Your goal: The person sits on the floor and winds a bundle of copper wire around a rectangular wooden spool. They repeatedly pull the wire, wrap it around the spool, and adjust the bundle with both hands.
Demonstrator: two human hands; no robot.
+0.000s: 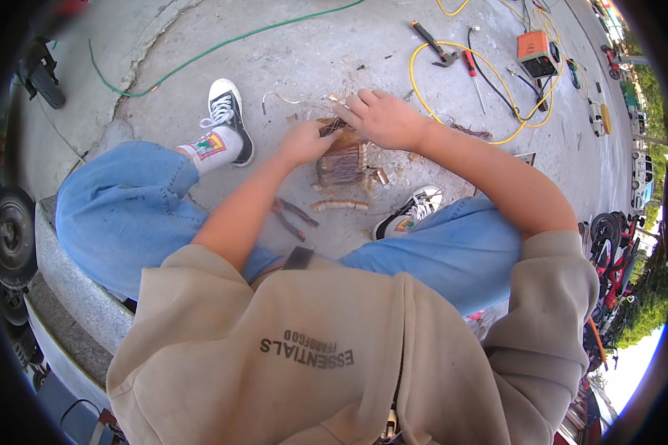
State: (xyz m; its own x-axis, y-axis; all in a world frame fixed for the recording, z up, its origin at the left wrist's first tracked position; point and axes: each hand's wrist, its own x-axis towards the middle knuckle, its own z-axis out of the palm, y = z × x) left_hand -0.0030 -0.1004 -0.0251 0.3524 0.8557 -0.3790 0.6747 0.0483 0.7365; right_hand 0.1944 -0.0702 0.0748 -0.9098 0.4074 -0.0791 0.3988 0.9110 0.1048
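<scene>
On the concrete floor between my feet lies a brown, block-shaped coil (341,167) wound with copper-coloured wire, with pale strips along its sides. My left hand (308,142) is closed at the coil's upper left, its fingertips on a dark bunch of copper wire (329,127). Just beyond the coil's upper edge is my right hand (382,120), fingers bent and drawn together. What its fingertips pinch is too small to make out. A curved pale strip (339,205) lies on the near side of the coil, and crumbs and broken bits are scattered around it.
Pliers (295,217) lie near my left forearm. At the far right are a hammer (436,46), a red-handled screwdriver (473,73), an orange box-shaped machine (536,53) and a looping yellow hose (413,73). A green hose (223,43) crosses the far left floor.
</scene>
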